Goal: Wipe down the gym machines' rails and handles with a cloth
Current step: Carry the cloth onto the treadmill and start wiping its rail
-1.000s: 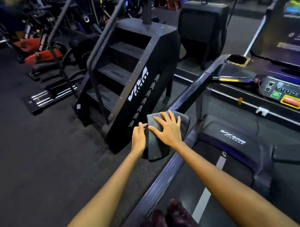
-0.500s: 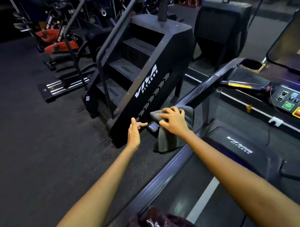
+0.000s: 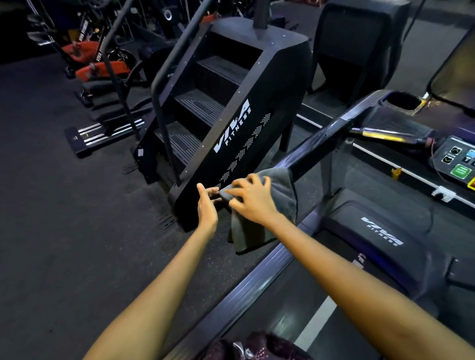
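Two hands meet at the treadmill handrail's [image 3: 324, 141] lower end. Right hand [image 3: 252, 199], fingers curled, clutches the grey cloth [image 3: 262, 224] draped over it; left hand [image 3: 207, 205] pinches its 9 o'clock edge. The rail tip is hidden; fingertips blurred.

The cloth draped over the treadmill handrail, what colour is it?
Plain dark grey, no pattern; the cloth shows in the head view.
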The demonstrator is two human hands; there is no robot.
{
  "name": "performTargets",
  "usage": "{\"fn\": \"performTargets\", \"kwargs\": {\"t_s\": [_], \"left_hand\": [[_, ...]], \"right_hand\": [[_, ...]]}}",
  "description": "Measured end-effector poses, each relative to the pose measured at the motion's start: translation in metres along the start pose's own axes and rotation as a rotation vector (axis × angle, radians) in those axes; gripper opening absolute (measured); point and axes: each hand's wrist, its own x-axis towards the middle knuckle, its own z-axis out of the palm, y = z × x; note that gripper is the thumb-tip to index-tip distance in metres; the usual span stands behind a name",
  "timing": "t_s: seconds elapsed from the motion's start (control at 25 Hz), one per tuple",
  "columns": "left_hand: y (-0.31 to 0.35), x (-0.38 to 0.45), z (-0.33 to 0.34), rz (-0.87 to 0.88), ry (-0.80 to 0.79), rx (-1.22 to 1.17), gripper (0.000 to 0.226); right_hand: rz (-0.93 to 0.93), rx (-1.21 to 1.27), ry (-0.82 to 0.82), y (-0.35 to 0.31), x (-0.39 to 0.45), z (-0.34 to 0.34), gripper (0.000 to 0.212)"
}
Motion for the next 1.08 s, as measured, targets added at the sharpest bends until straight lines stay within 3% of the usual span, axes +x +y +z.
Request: {"fn": "performTargets", "kwargs": {"t_s": [0.12,0.2,0.28,0.4,0.52,0.6,0.72,0.84,0.92,1.0,1.08], "left_hand": [[-0.001,0.008,-0.002,-0.007,0.047,-0.034,0.057],[0.0,0.008,0.0,0.034,0.021,0.019,0.052],[-0.001,0.003,0.001,0.174,-0.049,0.156,0.043],[0.005,-0.011,0.007,0.385,-0.157,0.399,0.035],[0.019,-0.013,0.024,0.467,-0.113,0.63,0.04],[0.02,-0.014,0.036,0.477,-0.1,0.738,0.051],[0.008,-0.017,0.044,0.6,-0.13,0.987,0.078],[0.004,-0.013,0.041,0.664,-0.154,1.12,0.093],[0.004,-0.012,0.041,0.708,-0.149,1.187,0.101],[0.002,-0.012,0.041,0.741,-0.148,1.205,0.103],[0.001,-0.011,0.041,0.743,-0.14,1.191,0.103]], "right_hand": [[-0.317,-0.066,0.099,0.006,-0.021,0.02,0.041],[-0.418,-0.067,0.18,0.034,-0.027,0.023,0.042],[-0.337,0.006,0.191,0.056,-0.025,0.018,0.045],[-0.06,0.102,0.115,0.079,-0.007,0.002,0.058],[0.131,0.08,0.051,0.053,0.005,-0.002,0.059],[0.051,0.055,0.087,0.041,-0.002,0.009,0.056],[-0.101,0.042,0.097,0.079,-0.012,0.008,0.054],[0.115,0.101,0.013,0.111,0.007,-0.009,0.049],[0.288,0.095,0.001,0.099,0.02,-0.013,0.04],[0.297,0.013,0.036,0.08,0.019,-0.005,0.039],[0.182,0.02,0.108,0.074,0.003,0.002,0.043]]}}
